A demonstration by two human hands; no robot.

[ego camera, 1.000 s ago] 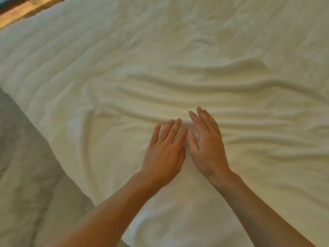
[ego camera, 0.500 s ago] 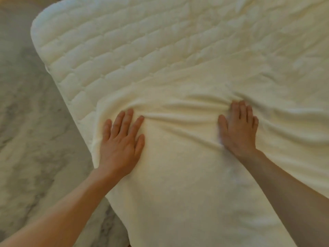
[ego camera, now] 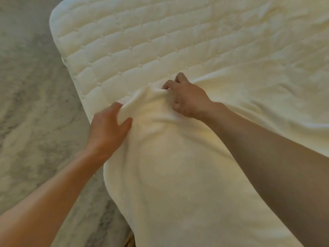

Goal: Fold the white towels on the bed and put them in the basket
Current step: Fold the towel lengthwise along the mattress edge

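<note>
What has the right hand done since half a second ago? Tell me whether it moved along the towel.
Yes. The right hand slid left toward the left hand and the mattress corner, and now pinches the towel edge instead of pressing flat.

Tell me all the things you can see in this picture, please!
towel: one, white, spread on the bed's near part, its far edge bunched in both hands
bed: one, white quilted top, far and right
floor: one, grey-white marbled, left of the bed
left hand: one, closed on the towel's edge near the bed's left side
right hand: one, closed on the towel's edge further right
No basket is in view.
</note>
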